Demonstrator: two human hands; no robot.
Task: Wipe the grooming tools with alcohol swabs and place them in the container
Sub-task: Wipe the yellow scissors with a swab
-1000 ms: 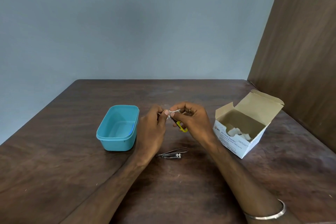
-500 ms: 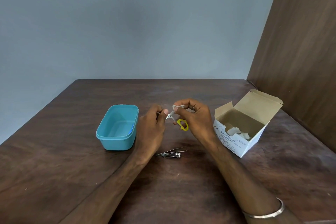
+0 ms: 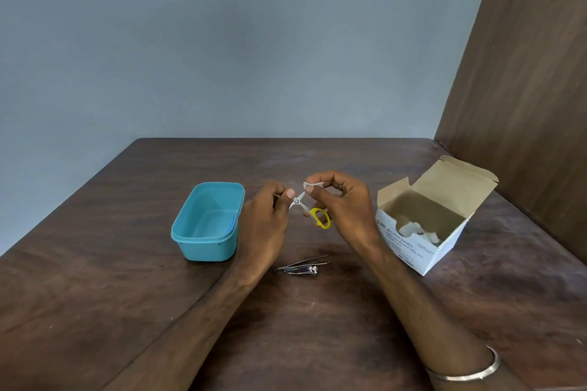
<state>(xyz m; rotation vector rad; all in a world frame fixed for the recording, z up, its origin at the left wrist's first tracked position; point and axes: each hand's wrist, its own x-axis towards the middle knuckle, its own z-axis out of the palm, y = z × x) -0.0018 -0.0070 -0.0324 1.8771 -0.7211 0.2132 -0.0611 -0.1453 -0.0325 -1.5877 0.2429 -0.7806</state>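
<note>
My left hand [image 3: 265,222] pinches the blade end of small scissors with yellow handles [image 3: 319,216], held above the table. My right hand [image 3: 341,203] pinches a white alcohol swab [image 3: 313,185] against one scissor arm near the pivot. A metal nail clipper [image 3: 306,270] lies on the table below my hands, with thin metal tweezers [image 3: 305,262] against it. The teal plastic container [image 3: 206,222] stands open just left of my left hand, with nothing visible inside.
An open white box of alcohol swabs [image 3: 425,225] stands to the right, with loose swabs inside. The dark wooden table [image 3: 95,295] meets a grey wall behind and a brown wooden panel [image 3: 524,105] on the right.
My right hand has slid the swab up along the scissors, away from the left hand. The yellow handles have come more into sight.
</note>
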